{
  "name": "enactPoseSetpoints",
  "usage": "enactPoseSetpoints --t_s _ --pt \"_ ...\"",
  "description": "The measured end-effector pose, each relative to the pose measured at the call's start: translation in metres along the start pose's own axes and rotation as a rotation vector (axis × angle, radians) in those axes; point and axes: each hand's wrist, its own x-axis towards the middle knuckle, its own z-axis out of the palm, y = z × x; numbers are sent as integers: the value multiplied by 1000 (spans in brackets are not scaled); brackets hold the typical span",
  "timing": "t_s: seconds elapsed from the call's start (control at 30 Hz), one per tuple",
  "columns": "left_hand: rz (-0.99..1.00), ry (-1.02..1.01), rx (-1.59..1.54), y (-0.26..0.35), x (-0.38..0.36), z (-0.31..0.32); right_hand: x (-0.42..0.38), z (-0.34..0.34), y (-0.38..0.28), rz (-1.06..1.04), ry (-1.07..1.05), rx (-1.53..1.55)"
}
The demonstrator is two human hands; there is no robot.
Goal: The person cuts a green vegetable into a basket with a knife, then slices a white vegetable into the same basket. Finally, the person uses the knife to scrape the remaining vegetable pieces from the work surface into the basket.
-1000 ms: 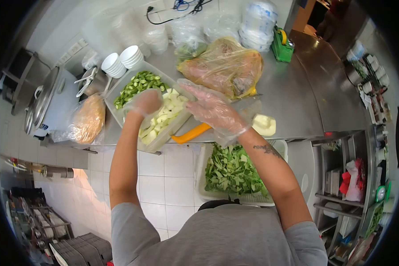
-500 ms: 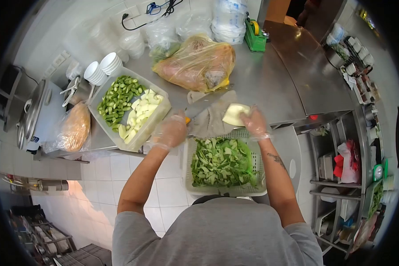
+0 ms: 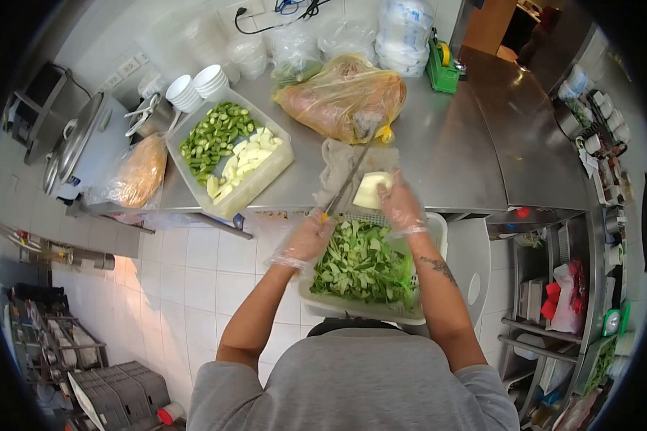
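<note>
My left hand point(image 3: 310, 235), in a clear plastic glove, is closed round the yellow handle of a long knife point(image 3: 348, 177). Its blade points up and away over a grey cloth point(image 3: 336, 167). My right hand point(image 3: 401, 204), also gloved, grips a pale green vegetable piece point(image 3: 373, 189) just right of the blade. Below both hands a white basket point(image 3: 438, 248) holds leafy greens point(image 3: 363, 262). To the left, a clear plastic container point(image 3: 259, 185) holds cut green pods point(image 3: 217, 136) and pale vegetable chunks point(image 3: 246, 161).
A plastic-wrapped bundle point(image 3: 345, 97) lies on the steel counter point(image 3: 453, 144) beyond the cloth. A green tape dispenser point(image 3: 442, 66) stands at the back. White bowls point(image 3: 184, 93) and a bagged brown item point(image 3: 140, 172) are at the left, shelves at the right.
The view has shifted left. My left hand has moved towards my right hand, and the knife blade now shows clearly beside the pale piece, which has turned slightly.
</note>
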Motion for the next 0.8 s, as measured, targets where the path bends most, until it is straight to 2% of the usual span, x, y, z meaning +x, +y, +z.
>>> enactPoseSetpoints --t_s 0.17,0.27,0.4,0.5,0.67,0.8 --pt "-72 97 183 -2 -29 -7 -7 -16 12 2 -23 -6" --pt "35 148 223 1 -43 3 -15 -18 8 -11 26 105" --pt "-2 212 4 28 -50 15 -19 -5 2 -83 170 110" --pt "181 300 157 34 -35 16 -21 5 -3 -85 210 47" --pt "193 263 156 36 -25 21 -23 10 -2 -162 289 80" --pt "177 177 266 48 -25 15 -19 18 5 -133 304 60"
